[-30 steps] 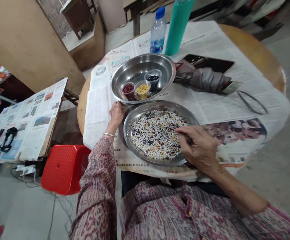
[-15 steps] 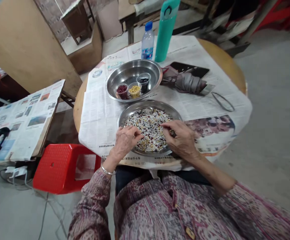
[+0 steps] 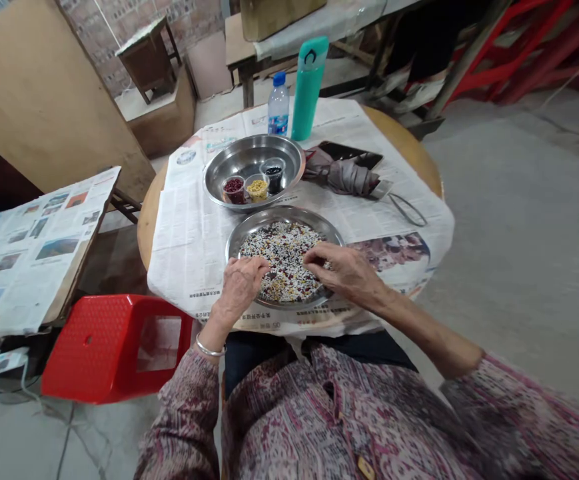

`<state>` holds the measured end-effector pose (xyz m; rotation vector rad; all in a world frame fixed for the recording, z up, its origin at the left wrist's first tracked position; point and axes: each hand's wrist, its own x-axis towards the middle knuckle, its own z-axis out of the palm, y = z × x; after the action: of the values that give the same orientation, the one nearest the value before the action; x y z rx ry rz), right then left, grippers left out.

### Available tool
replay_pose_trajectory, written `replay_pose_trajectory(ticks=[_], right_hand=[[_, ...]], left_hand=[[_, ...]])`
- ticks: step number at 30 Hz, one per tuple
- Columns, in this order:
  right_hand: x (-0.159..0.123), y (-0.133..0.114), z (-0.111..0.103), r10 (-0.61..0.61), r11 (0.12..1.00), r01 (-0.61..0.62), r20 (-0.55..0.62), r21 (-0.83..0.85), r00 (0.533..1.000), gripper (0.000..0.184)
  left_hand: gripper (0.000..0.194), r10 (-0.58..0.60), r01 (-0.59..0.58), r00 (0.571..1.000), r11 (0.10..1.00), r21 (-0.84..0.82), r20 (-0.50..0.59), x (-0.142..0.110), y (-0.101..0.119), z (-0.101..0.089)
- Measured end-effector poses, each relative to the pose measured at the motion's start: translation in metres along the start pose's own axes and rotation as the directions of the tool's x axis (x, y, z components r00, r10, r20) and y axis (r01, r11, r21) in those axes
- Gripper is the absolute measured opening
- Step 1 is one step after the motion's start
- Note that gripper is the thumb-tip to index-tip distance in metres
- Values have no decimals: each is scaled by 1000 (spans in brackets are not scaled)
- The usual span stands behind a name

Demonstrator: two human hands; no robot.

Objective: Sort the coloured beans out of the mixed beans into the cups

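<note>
A steel plate (image 3: 280, 213) of mixed white, red, yellow and dark grains (image 3: 282, 248) lies on the newspaper in front of me. My left hand (image 3: 240, 287) rests on its near left side, fingers curled and fingertips pressed together on the grains. Over the plate's right side, my right hand (image 3: 343, 271) has its fingers pinched down into the grains. What either pinch holds is too small to see. Behind the plate, a steel bowl (image 3: 249, 155) holds three small cups: red beans (image 3: 234, 189), yellow grains (image 3: 257, 189) and dark beans (image 3: 272, 175).
A water bottle (image 3: 278, 107) and a green flask (image 3: 308, 85) stand at the round table's far side. A folded grey umbrella (image 3: 343, 176), a dark flat device (image 3: 354, 153) and a black loop (image 3: 409, 210) lie to the right. A red stool (image 3: 104, 350) and a paper-covered side table (image 3: 34, 247) stand left.
My left hand left the plate's far left rim and came down onto the grains at the near left. The right hand slid leftwards over the grains. The view pulled back.
</note>
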<state>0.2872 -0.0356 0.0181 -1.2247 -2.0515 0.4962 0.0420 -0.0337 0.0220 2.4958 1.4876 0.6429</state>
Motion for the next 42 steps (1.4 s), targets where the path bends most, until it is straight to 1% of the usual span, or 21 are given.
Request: replay_pose_trajectory(ticks=[2, 5, 7, 8, 9, 11, 13, 15, 18, 20, 21, 24, 26, 29, 32, 33, 34, 37, 39, 40, 42], right_hand=[[1, -2, -11, -49, 998, 54, 167, -27, 985, 14], [-2, -7, -14, -132, 986, 160, 386, -40, 913, 20], [-4, -10, -8, -177, 975, 220, 471, -37, 864, 24], [-3, -11, -3, -188, 970, 238, 495, -39, 848, 26], [-2, -11, 2, -189, 969, 244, 499, -47, 846, 27], [4, -7, 11, -157, 971, 220, 444, -94, 882, 29], [16, 3, 16, -97, 971, 163, 333, -177, 938, 30], [29, 17, 19, -33, 957, 91, 210, -274, 977, 30], [49, 33, 26, 30, 927, -10, 48, -375, 998, 24], [60, 35, 34, 41, 915, -41, -8, -402, 999, 20], [65, 32, 40, 41, 911, -42, -10, -410, 999, 22], [75, 11, 58, 3, 915, 30, 81, -402, 997, 30], [77, -6, 68, -83, 926, 148, 197, -346, 977, 30], [71, -22, 74, -236, 920, 320, 334, -225, 912, 27], [57, -25, 63, -332, 893, 426, 434, -141, 838, 15], [52, -23, 56, -337, 887, 440, 457, -139, 823, 11], [46, -22, 48, -325, 885, 439, 467, -156, 822, 9], [29, -20, 25, -253, 905, 364, 409, -219, 877, 12], [19, -23, 16, -239, 934, 319, 382, -161, 893, 15], [15, -25, 15, -247, 943, 314, 399, -112, 883, 17], [10, -28, 17, -264, 947, 319, 464, -41, 845, 20]], left_hand=[[11, 38, -38, 999, 999, -1, -23, 0, -4, 0], [14, 46, -46, 996, 999, 0, -71, 3, -10, -2], [16, 38, -38, 993, 999, -3, -111, 5, -13, -3], [18, 29, -30, 990, 999, -10, -141, 6, -15, -2], [18, 20, -25, 985, 999, -24, -174, 7, -17, -1], [15, -5, -15, 970, 997, -79, -243, 9, -20, 2], [9, -48, 3, 953, 989, -149, -299, 9, -24, 7], [11, -101, 29, 937, 976, -215, -334, 8, -26, 11], [13, -160, 56, 923, 955, -290, -350, 6, -28, 14], [9, -166, 49, 928, 942, -332, -334, 5, -29, 15], [9, -165, 45, 931, 936, -349, -324, 5, -29, 14], [7, -162, 24, 933, 918, -395, -320, 4, -30, 13], [3, -166, 7, 927, 904, -427, -336, 3, -30, 12], [9, -194, 5, 916, 880, -475, -350, 3, -31, 11], [11, -206, 10, 915, 872, -490, -346, 4, -32, 10], [11, -203, 9, 916, 873, -488, -346, 4, -32, 10], [11, -199, 5, 917, 874, -486, -347, 4, -32, 10], [10, -184, -12, 917, 874, -485, -354, 4, -33, 11], [10, -179, -14, 917, 878, -479, -355, 4, -33, 11], [10, -181, -7, 918, 882, -472, -352, 4, -33, 11], [9, -189, 11, 919, 889, -457, -346, 4, -33, 11]])
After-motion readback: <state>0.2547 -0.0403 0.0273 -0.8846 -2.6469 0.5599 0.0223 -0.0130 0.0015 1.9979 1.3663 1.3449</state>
